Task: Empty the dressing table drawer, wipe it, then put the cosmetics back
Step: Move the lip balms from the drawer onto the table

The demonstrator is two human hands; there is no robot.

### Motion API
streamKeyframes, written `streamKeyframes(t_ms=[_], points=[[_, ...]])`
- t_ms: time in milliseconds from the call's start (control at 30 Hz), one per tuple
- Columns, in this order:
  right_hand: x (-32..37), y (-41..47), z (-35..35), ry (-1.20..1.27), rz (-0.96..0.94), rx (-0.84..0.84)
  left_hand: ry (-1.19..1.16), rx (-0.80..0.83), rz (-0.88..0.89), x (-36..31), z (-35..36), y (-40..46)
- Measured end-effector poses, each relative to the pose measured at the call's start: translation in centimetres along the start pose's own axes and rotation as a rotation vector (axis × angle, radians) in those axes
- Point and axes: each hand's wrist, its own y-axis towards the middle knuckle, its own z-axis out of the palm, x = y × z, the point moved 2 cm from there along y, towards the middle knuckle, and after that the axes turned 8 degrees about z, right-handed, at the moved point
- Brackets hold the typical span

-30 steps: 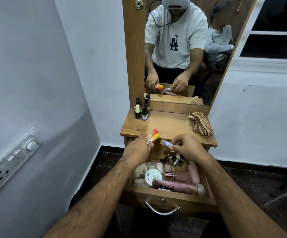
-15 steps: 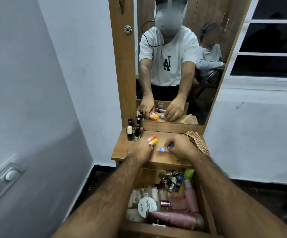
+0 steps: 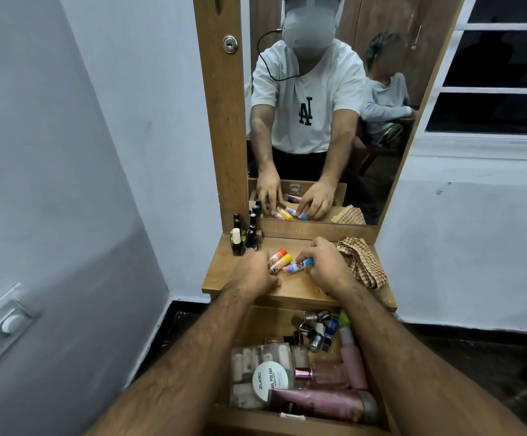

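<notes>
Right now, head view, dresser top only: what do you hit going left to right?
nail polish bottles → left hand → red-capped tube and yellow-capped tube → blue-capped tube → right hand → checked cloth.

The round white lid [image 3: 270, 379] in my drawer says "zudio" and "NAIL POLISH". In the mirror, my white shirt [image 3: 306, 99] shows the letters "LA" backwards.

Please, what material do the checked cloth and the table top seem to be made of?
The checked cloth looks like soft woven fabric, probably cotton: it lies crumpled in folds. The table top looks like wood or wood-look laminate, matte, with visible brown grain.
</notes>
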Motion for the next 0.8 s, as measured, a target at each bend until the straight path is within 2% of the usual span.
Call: streamKeyframes(t_ms=[133, 267, 400, 467, 667, 800], points=[[0.7, 0.0, 0.1, 0.021, -0.013, 0.011, -0.077, 0.073, -0.014, 0.2, -0.7, -0.1], [1.3, 0.0, 0.3, 0.060, -0.014, -0.003, -0.134, 0.052, -0.029, 0.1, -0.9, 0.0], [0.9, -0.6, 0.4, 0.131, 0.160, -0.176, -0.164, 0.033, -0.053, 0.0, -0.8, 0.0], [0.6, -0.8, 0.5, 0.175, 0.247, -0.200, -0.173, 0.024, -0.051, -0.1, -0.8, -0.1], [1.4, -1.2, 1.7, 0.439, 0.406, -0.034, -0.147, -0.011, -0.028, 0.2, -0.4, 0.1], [2.1, -0.4, 2.1, 0.479, 0.409, -0.063, -0.171, -0.120, -0.051, 0.4, 0.2, 0.4]])
